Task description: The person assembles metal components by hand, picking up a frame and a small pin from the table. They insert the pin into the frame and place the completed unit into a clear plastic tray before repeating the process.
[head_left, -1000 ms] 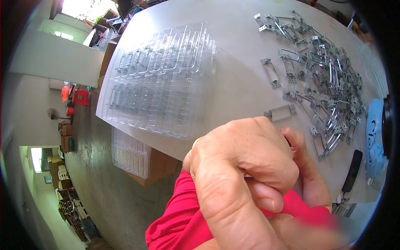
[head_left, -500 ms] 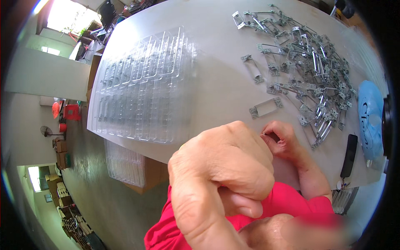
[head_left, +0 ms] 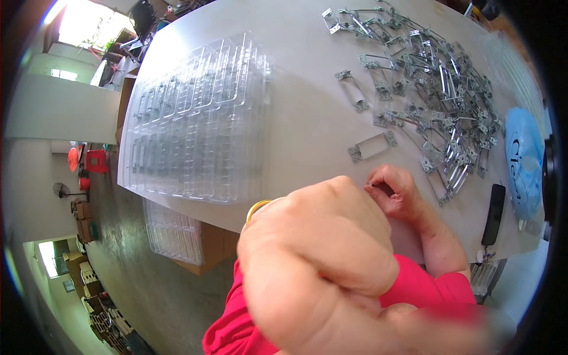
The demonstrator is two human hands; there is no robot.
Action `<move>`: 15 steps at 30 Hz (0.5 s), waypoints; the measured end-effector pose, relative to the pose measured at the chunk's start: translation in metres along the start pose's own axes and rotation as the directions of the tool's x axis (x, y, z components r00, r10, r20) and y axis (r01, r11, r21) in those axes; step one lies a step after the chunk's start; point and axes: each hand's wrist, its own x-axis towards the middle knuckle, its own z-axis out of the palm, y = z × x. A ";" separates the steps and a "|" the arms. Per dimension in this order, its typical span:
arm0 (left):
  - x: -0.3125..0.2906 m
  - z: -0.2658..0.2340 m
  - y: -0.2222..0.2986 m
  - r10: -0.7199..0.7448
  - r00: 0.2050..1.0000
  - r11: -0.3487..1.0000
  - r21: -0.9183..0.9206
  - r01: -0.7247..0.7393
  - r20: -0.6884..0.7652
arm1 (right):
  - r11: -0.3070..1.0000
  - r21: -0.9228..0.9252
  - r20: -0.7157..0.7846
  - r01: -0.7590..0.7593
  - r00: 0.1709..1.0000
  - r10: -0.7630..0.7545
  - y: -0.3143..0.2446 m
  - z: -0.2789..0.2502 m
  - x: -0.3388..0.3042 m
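Observation:
Close to the camera, my left hand [head_left: 319, 236] is large in view, with its back toward me and its fingers curled under. What those fingers hold, if anything, is hidden. A thin yellow loop [head_left: 258, 208] shows at its left edge; whether worn or held I cannot tell. Beyond it, my right hand [head_left: 397, 192] is low over the table, thumb and fingers curled together around a dark gap. Anything at its fingertips is too small to make out. Nearest to it lies a rectangular metal frame [head_left: 373, 147] with bracket-like ends.
A heap of similar metal frames [head_left: 449, 100] spreads over the table's right side. Stacked clear plastic trays [head_left: 195, 124] stand on the left, with more trays [head_left: 171, 231] below the edge. A black phone-like object [head_left: 493, 214] and a blue plastic package [head_left: 524, 165] lie right.
My left hand has rolled over, tucking its fingertips out of sight and bringing the yellow loop into view. The right hand keeps nearly the same pose. The whole view has shifted slightly.

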 end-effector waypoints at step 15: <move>-0.031 0.023 -0.024 -0.085 0.941 0.994 -0.094 0.057 -0.326 | 1.000 0.009 -0.008 0.001 1.000 -0.001 -0.004 0.001 -0.002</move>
